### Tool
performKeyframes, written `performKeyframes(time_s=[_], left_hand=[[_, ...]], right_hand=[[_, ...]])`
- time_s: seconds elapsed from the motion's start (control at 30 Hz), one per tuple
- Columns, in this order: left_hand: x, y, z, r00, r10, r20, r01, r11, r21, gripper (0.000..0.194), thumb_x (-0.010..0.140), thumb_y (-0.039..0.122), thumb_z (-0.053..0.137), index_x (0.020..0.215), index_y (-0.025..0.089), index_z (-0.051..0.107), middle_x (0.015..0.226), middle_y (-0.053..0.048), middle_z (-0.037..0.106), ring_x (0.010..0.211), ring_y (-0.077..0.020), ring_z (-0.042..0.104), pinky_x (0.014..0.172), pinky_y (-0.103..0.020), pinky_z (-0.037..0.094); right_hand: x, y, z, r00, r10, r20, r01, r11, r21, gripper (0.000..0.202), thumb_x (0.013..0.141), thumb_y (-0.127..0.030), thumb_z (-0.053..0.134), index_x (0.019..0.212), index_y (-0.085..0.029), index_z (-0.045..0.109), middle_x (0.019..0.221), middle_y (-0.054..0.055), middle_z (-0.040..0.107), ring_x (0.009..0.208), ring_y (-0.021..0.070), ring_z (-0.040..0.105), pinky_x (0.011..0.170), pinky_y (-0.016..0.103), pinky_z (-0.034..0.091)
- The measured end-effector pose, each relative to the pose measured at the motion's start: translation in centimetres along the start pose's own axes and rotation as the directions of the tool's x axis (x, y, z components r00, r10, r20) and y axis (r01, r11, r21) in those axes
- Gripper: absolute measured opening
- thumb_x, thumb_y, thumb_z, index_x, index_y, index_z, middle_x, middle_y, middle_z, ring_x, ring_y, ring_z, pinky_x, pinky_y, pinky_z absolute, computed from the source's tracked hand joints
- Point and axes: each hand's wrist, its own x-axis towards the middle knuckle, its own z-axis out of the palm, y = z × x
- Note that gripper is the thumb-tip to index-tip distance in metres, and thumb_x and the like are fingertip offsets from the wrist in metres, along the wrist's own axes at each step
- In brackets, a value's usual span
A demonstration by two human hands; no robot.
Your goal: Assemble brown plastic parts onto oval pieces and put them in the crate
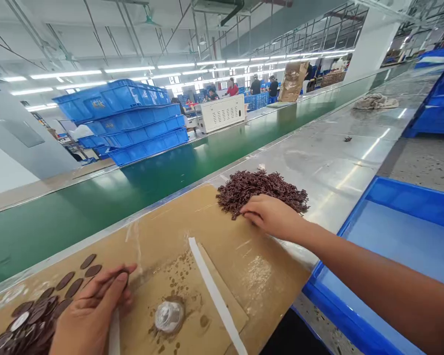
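Observation:
My left hand (96,305) is closed at the lower left, with a dark brown oval disc (123,271) pinched between thumb and fingers. Beside it lie more loose discs and a heap of brown discs (37,318), partly covered by the hand. My right hand (268,214) reaches to the near edge of a pile of small, branching dark brown pieces (261,187). Its fingers are bent together there; whatever sits between the fingertips is hidden. Between the hands, a small tub of white paste (169,316) stands on the brown board (177,217).
White tape strips (214,291) cross the board. Beyond the bench runs a green conveyor belt (140,182), with stacked blue crates (133,118) and a white metal box (224,114) behind. A blue bin (399,256) stands at right, a cloth (375,102) farther off. Several people work in the background.

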Motion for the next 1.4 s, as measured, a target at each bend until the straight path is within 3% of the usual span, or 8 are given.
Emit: performKeyframes(time_s=[0.1, 0.27, 0.4, 0.5, 0.6, 0.73, 0.97, 1.4], left_hand=[[-0.8, 1.2, 0.8, 0.991, -0.132, 0.023, 0.134, 0.975, -0.177, 0.06, 0.063, 0.058, 0.08, 0.108, 0.023, 0.062, 0.115, 0.0, 0.069, 0.071, -0.0098, 0.059, 0.065, -0.012, 0.055], [-1.7, 0.9, 1.3, 0.973, 0.037, 0.23, 0.08, 0.874, -0.48, 0.06, 0.072, 0.044, 0.079, 0.124, 0.024, 0.058, 0.127, -0.003, 0.064, 0.088, -0.0105, 0.067, 0.081, -0.013, 0.054], [-1.6, 0.8, 1.5, 0.955, 0.065, 0.29, 0.115, 0.818, -0.563, 0.051, 0.074, 0.034, 0.079, 0.12, 0.021, 0.061, 0.12, -0.004, 0.066, 0.086, -0.0104, 0.067, 0.08, -0.016, 0.055], [-1.6, 1.0, 1.5, 0.943, 0.066, 0.326, 0.135, 0.821, -0.555, 0.049, 0.074, 0.03, 0.08, 0.117, 0.018, 0.062, 0.104, -0.004, 0.068, 0.081, -0.0087, 0.065, 0.077, -0.015, 0.053], [-1.5, 0.9, 1.4, 0.934, 0.069, 0.352, 0.149, 0.817, -0.556, 0.049, 0.072, 0.029, 0.081, 0.116, 0.016, 0.062, 0.105, -0.005, 0.067, 0.081, -0.0084, 0.063, 0.078, -0.015, 0.052], [-1.2, 0.6, 1.5, 0.912, 0.079, 0.403, 0.188, 0.793, -0.58, 0.048, 0.072, 0.027, 0.081, 0.114, 0.017, 0.062, 0.106, -0.006, 0.068, 0.091, -0.0124, 0.064, 0.084, -0.019, 0.051], [-0.9, 0.7, 1.5, 0.909, 0.085, 0.408, 0.202, 0.768, -0.608, 0.049, 0.07, 0.021, 0.083, 0.114, 0.017, 0.062, 0.117, -0.007, 0.066, 0.091, -0.0117, 0.065, 0.085, -0.02, 0.052], [-0.6, 0.4, 1.7, 0.892, 0.108, 0.439, 0.189, 0.793, -0.58, 0.045, 0.068, 0.023, 0.085, 0.108, 0.019, 0.066, 0.104, -0.005, 0.07, 0.087, -0.0129, 0.067, 0.081, -0.021, 0.052]], right_hand=[[2.7, 0.0, 1.7, 0.995, -0.058, 0.087, 0.066, 0.994, -0.085, 0.023, 0.083, -0.01, 0.054, 0.092, -0.018, 0.073, 0.097, 0.01, 0.067, 0.096, 0.0258, 0.059, 0.085, 0.034, 0.046], [4.3, -0.8, 1.6, 0.984, -0.108, 0.145, 0.127, 0.984, -0.126, 0.024, 0.091, -0.02, 0.044, 0.091, -0.014, 0.067, 0.096, 0.013, 0.065, 0.093, 0.0268, 0.06, 0.084, 0.038, 0.045], [6.2, -3.0, 1.1, 0.995, -0.03, 0.095, 0.038, 0.996, -0.082, 0.028, 0.095, -0.03, 0.038, 0.097, -0.016, 0.061, 0.083, 0.008, 0.066, 0.074, 0.0222, 0.06, 0.067, 0.034, 0.043], [7.5, -6.0, 1.1, 0.982, 0.006, 0.187, -0.025, 0.994, 0.103, 0.026, 0.095, -0.036, 0.041, 0.086, -0.02, 0.06, 0.071, 0.001, 0.062, 0.061, 0.0162, 0.055, 0.058, 0.03, 0.039], [8.1, -9.7, 1.0, 0.941, -0.159, 0.3, 0.017, 0.905, 0.426, 0.031, 0.097, -0.044, 0.041, 0.087, -0.02, 0.059, 0.074, -0.001, 0.06, 0.062, 0.0131, 0.055, 0.059, 0.026, 0.043], [7.4, -13.0, 1.1, 0.891, -0.327, 0.314, 0.066, 0.78, 0.622, 0.027, 0.095, -0.043, 0.051, 0.094, -0.019, 0.062, 0.069, -0.003, 0.06, 0.06, 0.0108, 0.056, 0.061, 0.024, 0.044], [5.1, -13.0, 2.4, 0.86, -0.369, 0.353, -0.008, 0.681, 0.732, 0.02, 0.089, -0.037, 0.064, 0.094, -0.018, 0.068, 0.077, -0.001, 0.065, 0.064, 0.0098, 0.054, 0.056, 0.021, 0.043], [3.3, -14.8, 3.3, 0.821, -0.414, 0.393, 0.063, 0.75, 0.658, 0.016, 0.086, -0.031, 0.064, 0.082, -0.017, 0.071, 0.074, 0.002, 0.071, 0.064, 0.0136, 0.064, 0.057, 0.024, 0.046]])
